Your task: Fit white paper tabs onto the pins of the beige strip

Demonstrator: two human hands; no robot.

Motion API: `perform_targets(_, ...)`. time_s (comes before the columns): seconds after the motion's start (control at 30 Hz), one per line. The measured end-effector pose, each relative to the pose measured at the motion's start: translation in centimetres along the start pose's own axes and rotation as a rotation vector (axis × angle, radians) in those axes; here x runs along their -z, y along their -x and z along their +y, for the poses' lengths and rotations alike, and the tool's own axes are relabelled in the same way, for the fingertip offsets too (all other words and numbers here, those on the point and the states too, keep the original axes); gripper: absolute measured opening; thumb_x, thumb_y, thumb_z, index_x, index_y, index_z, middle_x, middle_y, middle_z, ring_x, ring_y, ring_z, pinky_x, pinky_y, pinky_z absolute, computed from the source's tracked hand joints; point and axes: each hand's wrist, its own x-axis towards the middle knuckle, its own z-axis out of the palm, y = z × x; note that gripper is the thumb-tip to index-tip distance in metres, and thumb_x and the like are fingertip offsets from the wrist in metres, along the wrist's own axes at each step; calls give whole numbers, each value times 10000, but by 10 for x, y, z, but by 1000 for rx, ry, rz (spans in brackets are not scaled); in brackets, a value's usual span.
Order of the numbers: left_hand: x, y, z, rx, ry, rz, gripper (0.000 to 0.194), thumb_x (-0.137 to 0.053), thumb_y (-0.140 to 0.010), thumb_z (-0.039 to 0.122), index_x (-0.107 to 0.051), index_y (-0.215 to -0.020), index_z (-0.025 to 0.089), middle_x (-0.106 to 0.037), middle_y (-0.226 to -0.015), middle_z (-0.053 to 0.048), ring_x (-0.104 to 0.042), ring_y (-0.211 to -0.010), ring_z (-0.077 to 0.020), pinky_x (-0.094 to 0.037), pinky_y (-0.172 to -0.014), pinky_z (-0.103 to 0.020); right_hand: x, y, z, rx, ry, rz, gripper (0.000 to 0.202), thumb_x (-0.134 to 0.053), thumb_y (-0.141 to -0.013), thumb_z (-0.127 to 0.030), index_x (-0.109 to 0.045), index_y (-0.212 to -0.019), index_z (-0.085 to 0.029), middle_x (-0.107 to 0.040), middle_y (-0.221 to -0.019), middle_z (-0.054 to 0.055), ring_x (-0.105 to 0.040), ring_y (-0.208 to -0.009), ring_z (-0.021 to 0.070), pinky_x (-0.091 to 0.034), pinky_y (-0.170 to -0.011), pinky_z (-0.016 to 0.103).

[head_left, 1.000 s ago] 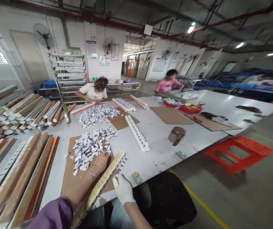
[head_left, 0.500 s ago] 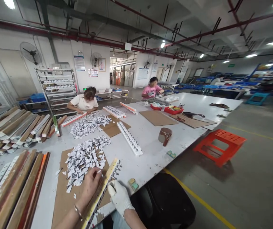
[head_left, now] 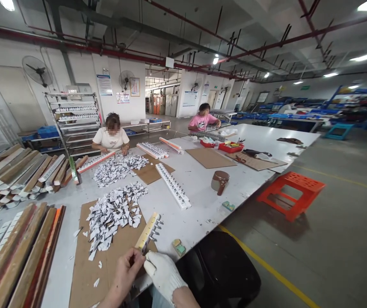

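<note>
Head view looks down a long white table (head_left: pixel 202 192) in a workshop. At the bottom edge, the left hand (head_left: pixel 124 273), bare, and the right hand (head_left: pixel 164 271), in a white glove, meet at the near end of a yellow strip (head_left: pixel 147 231) that lies on a cardboard sheet (head_left: pixel 84 261). Both hands are closed narrowly, fingertips pinched at the strip's near end; what sits between the fingertips is too small to tell. The strip runs away from the hands toward the upper right, with small clips jutting from its far end. Just left of the strip, a pile of small white pieces (head_left: pixel 113 211) covers the far part of the cardboard sheet; a few loose pieces lie nearer the hands.

On the left, wooden slats (head_left: pixel 16 256) are stacked along the table edge. A white rack (head_left: pixel 173 186) with a row of pegs lies well beyond the strip, and a brown jug (head_left: pixel 220 182) lies on its side to the right of it. 2 small green blocks (head_left: pixel 179 247) sit at the table's near edge. At the far side, 2 people sit at work: 1 in a white shirt (head_left: pixel 110 137), 1 in a pink shirt (head_left: pixel 201 122). An orange stool (head_left: pixel 291 194) stands on the floor to the right.
</note>
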Motion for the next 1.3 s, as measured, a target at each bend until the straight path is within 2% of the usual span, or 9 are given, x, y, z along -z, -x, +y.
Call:
perform_targets(0.17, 1, 5, 4, 204, 277, -92, 520, -822, -637, 637, -548, -628, 195, -476, -521, 63, -367, -507, -81, -280, -524, -225, -5, 5, 6, 185, 373, 23, 180, -565, -940, -287, -654, -790, -244, -725, -799, -12, -634, -713, 158, -303, -621, 291)
perform_targets(0.37, -2, 9, -1, 411, 540, -29, 359, -862, -512, 393, -572, -579, 192, -517, -446, 45, -365, -408, -64, -271, -435, -207, -24, 11, 15, 364, 582, 220, 227, -556, -970, -288, -652, -766, -263, -695, -728, -7, -633, -652, 175, -274, -599, 330)
perform_targets(0.5, 2, 17, 3, 247, 407, -34, 473, -904, -559, 564, -686, -746, 189, -524, -556, 55, -461, -475, -94, -389, -449, -215, -18, 15, 14, 358, 504, 169, 244, -521, -1003, -319, -661, -809, -271, -714, -772, -20, -638, -691, 155, -328, -626, 288)
perform_targets(0.6, 7, 22, 3, -4, 75, -24, 538, -755, -713, 734, -713, -712, 198, -595, -626, 1, -547, -532, -138, -483, -517, -264, -9, 16, 9, 338, 474, 127, 288, -478, -1028, -361, -673, -840, -265, -728, -793, -14, -637, -708, 145, -342, -625, 263)
perform_targets(0.7, 12, 23, -2, -221, -211, 20, 534, -599, -872, 720, -732, -728, 224, -669, -709, -38, -638, -646, -176, -536, -650, -290, -7, 17, 7, 314, 489, 102, 265, -501, -1008, -363, -673, -830, -266, -729, -796, -19, -648, -693, 148, -317, -603, 286)
perform_targets(0.83, 13, 26, -11, -356, -354, -6, 494, -472, -994, 618, -689, -769, 235, -692, -765, -44, -677, -717, -180, -544, -700, -277, -9, 20, 9, 292, 514, 102, 239, -522, -989, -338, -659, -809, -261, -726, -799, -22, -670, -693, 154, -285, -603, 325)
perform_targets(1.1, 17, 33, -6, -345, -654, -238, 524, -255, -1053, 565, -619, -857, 244, -693, -922, -82, -695, -797, -206, -527, -726, -302, 10, 29, 1, 309, 529, -41, 241, -520, -986, -318, -650, -801, -236, -730, -826, -2, -673, -732, 165, -358, -640, 301)
perform_targets(1.2, 24, 38, 13, -295, -681, -390, 518, -238, -1053, 565, -565, -825, 236, -669, -907, -72, -646, -820, -211, -475, -773, -322, 25, 32, -7, 281, 345, -140, 229, -543, -967, -327, -709, -841, -232, -757, -866, 15, -687, -801, 177, -424, -714, 279)
perform_targets(1.3, 28, 46, 29, -228, -447, -601, 548, -304, -1028, 643, -487, -738, 215, -576, -801, -22, -542, -768, -161, -408, -760, -287, 40, 36, -11, 229, 5, -298, 232, -612, -940, -413, -764, -916, -240, -774, -884, 8, -695, -825, 175, -465, -740, 261)
